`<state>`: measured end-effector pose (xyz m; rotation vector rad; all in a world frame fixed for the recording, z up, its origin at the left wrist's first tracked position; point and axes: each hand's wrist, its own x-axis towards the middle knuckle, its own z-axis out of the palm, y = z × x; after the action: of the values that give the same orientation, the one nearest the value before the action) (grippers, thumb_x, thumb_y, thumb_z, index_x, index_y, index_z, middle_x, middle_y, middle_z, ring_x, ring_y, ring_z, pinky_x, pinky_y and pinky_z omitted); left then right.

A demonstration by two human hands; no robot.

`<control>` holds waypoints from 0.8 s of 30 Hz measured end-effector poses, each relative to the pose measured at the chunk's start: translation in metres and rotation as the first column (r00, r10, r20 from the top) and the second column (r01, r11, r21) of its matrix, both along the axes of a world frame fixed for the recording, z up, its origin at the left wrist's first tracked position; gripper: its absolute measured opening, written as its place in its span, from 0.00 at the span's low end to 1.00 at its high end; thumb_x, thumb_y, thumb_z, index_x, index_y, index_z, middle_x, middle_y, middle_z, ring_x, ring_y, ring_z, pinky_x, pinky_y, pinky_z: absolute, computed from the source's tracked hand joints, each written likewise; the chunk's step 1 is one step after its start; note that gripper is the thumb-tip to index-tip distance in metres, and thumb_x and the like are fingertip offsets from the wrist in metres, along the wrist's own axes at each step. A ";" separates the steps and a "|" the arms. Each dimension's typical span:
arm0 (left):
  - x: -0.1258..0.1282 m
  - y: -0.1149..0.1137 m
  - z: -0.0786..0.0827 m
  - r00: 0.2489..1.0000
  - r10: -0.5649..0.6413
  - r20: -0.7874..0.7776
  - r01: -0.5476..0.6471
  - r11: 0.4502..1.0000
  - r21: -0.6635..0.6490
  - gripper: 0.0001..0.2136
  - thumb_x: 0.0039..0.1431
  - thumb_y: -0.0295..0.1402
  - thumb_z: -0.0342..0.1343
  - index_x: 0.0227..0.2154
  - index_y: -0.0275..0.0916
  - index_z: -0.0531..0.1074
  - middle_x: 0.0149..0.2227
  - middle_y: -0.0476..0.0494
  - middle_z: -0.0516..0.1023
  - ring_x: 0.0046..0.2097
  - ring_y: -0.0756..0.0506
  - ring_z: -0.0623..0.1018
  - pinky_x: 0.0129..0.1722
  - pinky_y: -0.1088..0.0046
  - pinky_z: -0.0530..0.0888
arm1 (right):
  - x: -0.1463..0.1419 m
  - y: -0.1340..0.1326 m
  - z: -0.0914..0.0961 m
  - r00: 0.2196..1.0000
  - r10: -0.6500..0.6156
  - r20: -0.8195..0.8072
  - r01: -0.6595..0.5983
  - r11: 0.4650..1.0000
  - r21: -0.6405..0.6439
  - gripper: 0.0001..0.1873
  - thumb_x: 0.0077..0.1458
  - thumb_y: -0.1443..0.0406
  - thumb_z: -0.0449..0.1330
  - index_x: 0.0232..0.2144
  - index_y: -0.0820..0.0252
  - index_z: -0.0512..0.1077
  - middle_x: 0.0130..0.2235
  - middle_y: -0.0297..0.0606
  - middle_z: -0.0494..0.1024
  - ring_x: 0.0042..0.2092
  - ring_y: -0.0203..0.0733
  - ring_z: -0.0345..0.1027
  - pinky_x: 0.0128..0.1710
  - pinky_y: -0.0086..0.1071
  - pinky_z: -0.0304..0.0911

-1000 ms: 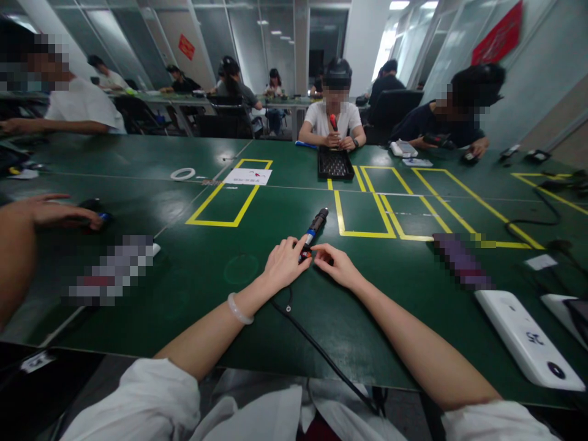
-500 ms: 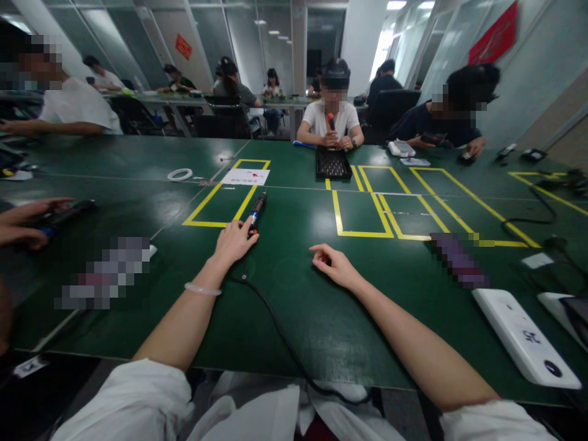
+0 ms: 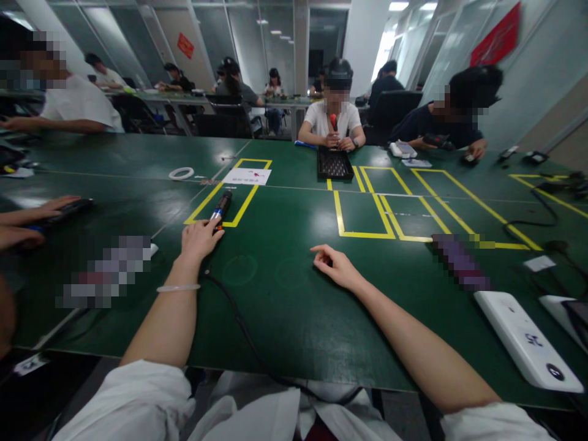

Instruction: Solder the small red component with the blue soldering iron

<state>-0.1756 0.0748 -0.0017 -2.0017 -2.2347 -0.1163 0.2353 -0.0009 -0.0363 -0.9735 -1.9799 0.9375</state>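
Note:
My left hand (image 3: pixel 201 237) is closed around the rear end of a dark corded electric screwdriver (image 3: pixel 222 206) with a blue band and an orange part. The screwdriver lies low over the table inside a yellow taped outline (image 3: pixel 236 224), its front end pointing away from me. A black cord (image 3: pixel 236 312) trails from near my left wrist to the table's front edge. My right hand (image 3: pixel 333 262) rests on the green table (image 3: pixel 294 324), holding nothing, its index finger reaching left and its other fingers loosely curled.
A white power bank (image 3: pixel 526 337) and a phone (image 3: pixel 462 262) lie at right; another phone (image 3: pixel 110 266) is at left. Ahead are a white paper sheet (image 3: pixel 248 177), a white ring (image 3: pixel 180 174) and a black tray (image 3: pixel 335 164) before a co-worker. Another person's hands (image 3: pixel 39 217) are at far left.
My left hand has moved left with the electric screwdriver, from beside the taped outline to inside it. The cord has shifted left too. My right hand has stayed put.

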 end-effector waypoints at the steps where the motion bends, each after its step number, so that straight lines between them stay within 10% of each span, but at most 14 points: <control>1: 0.003 -0.002 0.000 1.000 -0.009 -0.004 0.009 1.000 0.022 0.25 0.62 0.45 0.45 0.61 0.44 0.61 0.56 0.35 0.66 0.54 0.34 0.66 0.53 0.57 0.61 | 0.000 0.000 0.000 1.000 0.000 0.003 0.000 1.000 0.000 0.16 0.59 0.65 0.56 0.50 0.58 0.67 0.35 0.34 0.73 0.33 0.35 0.66 0.36 0.29 0.62; 20: 0.050 -0.009 0.011 0.988 0.144 0.063 -0.153 0.972 0.177 0.20 0.65 0.40 0.37 0.48 0.32 0.67 0.44 0.30 0.75 0.44 0.35 0.74 0.43 0.60 0.67 | -0.002 0.001 -0.002 1.000 -0.004 0.015 0.004 1.000 0.003 0.16 0.58 0.64 0.56 0.50 0.58 0.67 0.34 0.34 0.73 0.33 0.35 0.66 0.36 0.29 0.63; 24: 0.072 -0.012 0.013 0.944 -0.113 0.309 0.082 0.990 0.113 0.18 0.65 0.41 0.41 0.47 0.37 0.69 0.41 0.37 0.77 0.43 0.39 0.76 0.43 0.64 0.69 | -0.002 0.001 -0.001 1.000 -0.009 0.019 0.009 1.000 0.001 0.16 0.58 0.64 0.56 0.49 0.58 0.68 0.34 0.34 0.73 0.33 0.35 0.67 0.36 0.29 0.63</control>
<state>-0.1035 0.0624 0.0112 -2.1687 -2.2497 -0.5850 0.2332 -0.0002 -0.0375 -0.9930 -1.9902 0.9257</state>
